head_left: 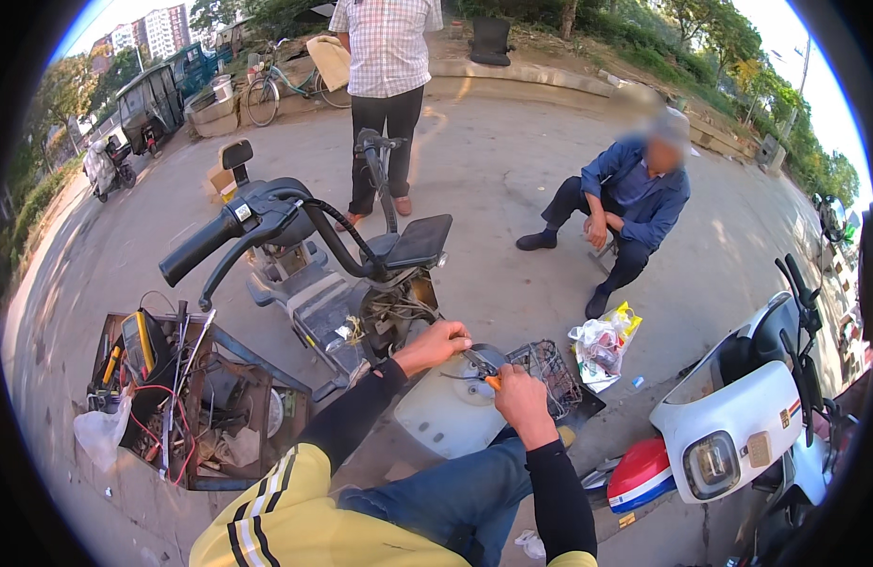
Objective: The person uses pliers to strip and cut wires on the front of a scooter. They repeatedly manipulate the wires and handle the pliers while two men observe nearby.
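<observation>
Fingers pinched, my left hand (436, 347) is over the front of a partly stripped electric scooter (314, 307); what it pinches is too small to make out. My right hand (523, 404) is closed around an orange-handled tool (494, 383), whose kind is mostly hidden by the fingers. A small dark piece (478, 363) lies between the two hands, above a round grey part. Beneath them is a smooth whitish panel (446, 420). Loose wires (413, 307) hang out of the scooter's open front, just beyond my left hand.
A wooden toolbox (257, 416) with tools and a yellow-black meter (144, 342) sits at left. Right of my hands are a wire basket (547, 373), a plastic bag (602, 345) and a white scooter (748, 430). One person (635, 198) sits low, another (389, 57) stands.
</observation>
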Motion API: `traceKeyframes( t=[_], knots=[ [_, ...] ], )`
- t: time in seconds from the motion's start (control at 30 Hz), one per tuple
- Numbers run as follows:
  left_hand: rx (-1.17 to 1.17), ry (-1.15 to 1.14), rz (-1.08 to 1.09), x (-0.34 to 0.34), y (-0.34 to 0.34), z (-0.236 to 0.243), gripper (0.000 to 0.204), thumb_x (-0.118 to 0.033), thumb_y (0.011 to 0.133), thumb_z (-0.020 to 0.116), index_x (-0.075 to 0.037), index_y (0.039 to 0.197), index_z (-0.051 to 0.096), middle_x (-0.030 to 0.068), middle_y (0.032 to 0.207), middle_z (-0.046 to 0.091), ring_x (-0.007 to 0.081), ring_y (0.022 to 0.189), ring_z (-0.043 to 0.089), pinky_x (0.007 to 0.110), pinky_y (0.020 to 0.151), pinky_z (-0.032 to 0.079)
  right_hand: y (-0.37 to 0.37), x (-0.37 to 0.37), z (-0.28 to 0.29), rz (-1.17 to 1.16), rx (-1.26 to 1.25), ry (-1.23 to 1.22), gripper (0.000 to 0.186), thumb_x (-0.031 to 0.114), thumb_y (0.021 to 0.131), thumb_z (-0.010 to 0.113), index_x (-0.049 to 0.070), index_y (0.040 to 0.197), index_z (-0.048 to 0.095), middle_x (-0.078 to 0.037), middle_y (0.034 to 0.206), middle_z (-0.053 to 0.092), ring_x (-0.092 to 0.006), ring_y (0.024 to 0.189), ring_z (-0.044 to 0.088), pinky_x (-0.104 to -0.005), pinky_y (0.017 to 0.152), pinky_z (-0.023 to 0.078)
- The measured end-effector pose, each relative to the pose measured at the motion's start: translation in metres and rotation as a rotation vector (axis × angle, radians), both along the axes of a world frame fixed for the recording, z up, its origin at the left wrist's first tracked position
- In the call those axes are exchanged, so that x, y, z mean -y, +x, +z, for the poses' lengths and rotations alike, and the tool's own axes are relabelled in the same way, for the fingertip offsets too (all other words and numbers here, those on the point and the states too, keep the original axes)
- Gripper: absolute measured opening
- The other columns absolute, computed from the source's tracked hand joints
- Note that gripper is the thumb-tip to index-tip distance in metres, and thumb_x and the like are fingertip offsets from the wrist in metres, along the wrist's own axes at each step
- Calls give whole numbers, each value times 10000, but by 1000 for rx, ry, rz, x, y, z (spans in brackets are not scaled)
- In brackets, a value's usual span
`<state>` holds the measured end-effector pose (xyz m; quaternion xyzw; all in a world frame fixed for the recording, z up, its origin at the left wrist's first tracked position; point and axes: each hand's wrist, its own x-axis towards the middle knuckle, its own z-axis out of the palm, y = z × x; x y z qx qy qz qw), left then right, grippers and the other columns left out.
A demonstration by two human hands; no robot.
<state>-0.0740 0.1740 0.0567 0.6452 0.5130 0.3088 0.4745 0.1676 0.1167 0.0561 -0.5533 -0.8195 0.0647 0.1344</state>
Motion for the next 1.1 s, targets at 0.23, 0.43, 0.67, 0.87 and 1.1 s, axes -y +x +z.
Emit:
traceKeyframes(
  t=[0.23,0.43,0.67,0.87,1.1],
  knots=[
    [-70,65,-25,-5,0,-1,238,-216,995,682,16,1046,697,47,863,702,115,802,599,316,733,485,3,-2,-1,2,36,9,168,150,905,652,72,1051,676,-159,968,731,-378,782,739,-483,676,588],
    [-50,10,-8,-12,-4,-4,243,-230,997,689,11,1027,694,25,832,677,109,742,573,322,682,475,8,-3,10,65,71,113,90,157,912,643,79,956,639,-127,922,712,-343,744,748,-471,620,582],
    [270,-293,127,-11,2,-5,174,-165,1022,648,-20,949,711,16,827,682,99,730,623,269,649,506,1,-1,22,-138,-185,-47,218,178,901,704,52,1076,673,-173,1033,720,-400,887,728,-519,749,572],
    [432,-395,188,-9,-1,-3,161,-142,1028,635,1,1015,707,28,841,679,98,719,631,243,677,518,-32,-12,5,-366,-759,-299,345,227,909,735,1,1167,695,-223,1041,755,-415,968,728,-470,838,556],
    [445,-386,203,-9,0,-3,154,-128,1025,641,4,1023,721,31,894,715,92,774,650,239,707,525,-69,-32,10,-431,-886,-260,408,282,875,775,1,1164,716,-204,1010,769,-349,938,746,-426,832,563]
  ],
)
